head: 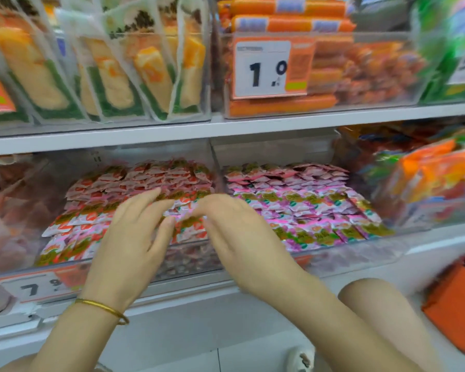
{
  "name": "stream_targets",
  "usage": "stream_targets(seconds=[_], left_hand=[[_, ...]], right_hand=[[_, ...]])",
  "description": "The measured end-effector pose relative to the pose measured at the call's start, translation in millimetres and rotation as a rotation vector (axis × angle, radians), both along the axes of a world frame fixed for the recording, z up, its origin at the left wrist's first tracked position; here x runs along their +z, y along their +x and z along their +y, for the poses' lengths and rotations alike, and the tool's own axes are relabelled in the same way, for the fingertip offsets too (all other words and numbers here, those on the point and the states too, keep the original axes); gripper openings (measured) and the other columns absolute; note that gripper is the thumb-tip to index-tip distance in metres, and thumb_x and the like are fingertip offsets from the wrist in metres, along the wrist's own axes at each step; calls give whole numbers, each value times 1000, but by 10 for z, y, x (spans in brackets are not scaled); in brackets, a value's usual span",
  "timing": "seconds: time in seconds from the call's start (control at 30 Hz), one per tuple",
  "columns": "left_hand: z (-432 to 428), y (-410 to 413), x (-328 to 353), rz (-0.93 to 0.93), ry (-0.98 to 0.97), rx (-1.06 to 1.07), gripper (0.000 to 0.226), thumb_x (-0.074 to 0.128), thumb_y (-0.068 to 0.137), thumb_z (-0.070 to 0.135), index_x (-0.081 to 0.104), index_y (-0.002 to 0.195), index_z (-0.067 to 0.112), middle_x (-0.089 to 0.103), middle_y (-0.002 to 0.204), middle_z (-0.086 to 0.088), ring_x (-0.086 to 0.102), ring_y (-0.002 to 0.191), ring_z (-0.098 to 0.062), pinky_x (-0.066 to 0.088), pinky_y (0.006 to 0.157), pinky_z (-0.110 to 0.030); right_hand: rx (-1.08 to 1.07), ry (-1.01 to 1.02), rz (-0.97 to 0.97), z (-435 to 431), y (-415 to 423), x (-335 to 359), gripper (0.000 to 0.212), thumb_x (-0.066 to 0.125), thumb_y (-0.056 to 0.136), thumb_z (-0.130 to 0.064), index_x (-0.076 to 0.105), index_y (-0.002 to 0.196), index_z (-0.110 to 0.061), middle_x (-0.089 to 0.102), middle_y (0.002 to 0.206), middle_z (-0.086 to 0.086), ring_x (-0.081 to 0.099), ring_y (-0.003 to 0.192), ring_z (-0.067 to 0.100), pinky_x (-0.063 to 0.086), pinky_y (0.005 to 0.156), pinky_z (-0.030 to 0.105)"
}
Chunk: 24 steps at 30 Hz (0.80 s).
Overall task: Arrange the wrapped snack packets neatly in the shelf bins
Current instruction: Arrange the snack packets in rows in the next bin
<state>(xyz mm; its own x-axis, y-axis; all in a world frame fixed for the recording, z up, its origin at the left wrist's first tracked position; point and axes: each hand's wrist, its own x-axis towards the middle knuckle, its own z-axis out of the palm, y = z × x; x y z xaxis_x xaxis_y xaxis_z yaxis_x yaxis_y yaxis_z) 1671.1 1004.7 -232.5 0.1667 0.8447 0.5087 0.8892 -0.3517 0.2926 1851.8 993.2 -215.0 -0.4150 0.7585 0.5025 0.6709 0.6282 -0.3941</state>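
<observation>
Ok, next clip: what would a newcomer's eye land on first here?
In the centre of the frame, the left hand, with a gold bracelet on its wrist, and the right hand reach onto rows of red-and-white packets. Just right of these lies a tidy bin of pink packets. Above, a big price tag fronts a bin of orange sausages.

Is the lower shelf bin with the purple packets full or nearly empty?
Full: rows of purple packets cover the bin from its front wall to the back, with no bare floor visible.
</observation>
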Motion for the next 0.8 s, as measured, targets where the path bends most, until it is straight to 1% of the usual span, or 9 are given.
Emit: stream_targets(seconds=[0.13,0.2,0.27,0.33,0.43,0.53,0.6,0.7,0.8], left_hand=[[107,547,189,-3,69,-149,44,36,88,36,63,114,13,55,129,-6,47,122,-25,21,105,-22],[181,804,234,26,51,-222,43,36,87,33,64,111,12,59,125,-6,51,117,-26,24,103,-22],[266,1037,238,118,29,-278,47,31,86,33,66,108,11,62,120,-7,56,112,-28,33,101,-27],[322,1244,218,337,-59,-271,56,22,86,40,62,115,13,58,126,-7,52,119,-26,34,105,-37],[408,1375,147,671,-266,-93,54,23,96,46,31,141,19,30,151,-2,27,139,-17,6,116,-44],[435,1397,162,802,-326,-55,51,22,98,43,31,142,19,38,147,1,39,132,-17,-3,115,-48],[436,1390,180,829,-338,-58,49,22,98,41,30,143,21,39,146,3,41,131,-17,-4,115,-48],[475,1453,217,714,-292,-64,44,24,98,39,35,138,25,41,143,5,38,132,-14,2,116,-41],[602,1645,183,564,-225,-136,51,26,97,42,23,145,23,22,154,-1,20,141,-16,9,117,-34]], right_hand=[[-223,-43,158,164,698,0,34,42,83,4,65,107,-6,65,110,10,59,105,26,46,94,36],[-392,-113,148,313,1048,-43,34,43,87,6,66,107,-10,66,111,6,59,106,21,43,94,30],[-470,-192,109,464,1279,-82,31,45,88,3,66,106,-12,68,108,4,60,103,20,44,92,30],[-405,-283,75,550,1368,-108,24,52,89,-4,67,104,-14,69,103,1,62,97,17,47,89,32],[-179,-405,-3,565,1311,-155,13,66,84,-20,72,96,-16,69,92,-3,61,82,9,47,78,22],[-62,-463,-134,566,1253,-217,14,68,83,-27,74,91,-16,67,86,-4,57,77,7,45,72,22],[-68,-467,-82,571,1277,-223,15,67,84,-27,74,92,-17,66,87,-4,58,80,8,45,74,22],[-135,-406,-10,566,1348,-220,15,63,87,-24,72,96,-17,65,89,-7,56,82,6,43,76,18],[-232,-384,18,579,1474,-247,16,60,88,-19,71,99,-17,69,94,-4,59,83,8,43,76,18]])
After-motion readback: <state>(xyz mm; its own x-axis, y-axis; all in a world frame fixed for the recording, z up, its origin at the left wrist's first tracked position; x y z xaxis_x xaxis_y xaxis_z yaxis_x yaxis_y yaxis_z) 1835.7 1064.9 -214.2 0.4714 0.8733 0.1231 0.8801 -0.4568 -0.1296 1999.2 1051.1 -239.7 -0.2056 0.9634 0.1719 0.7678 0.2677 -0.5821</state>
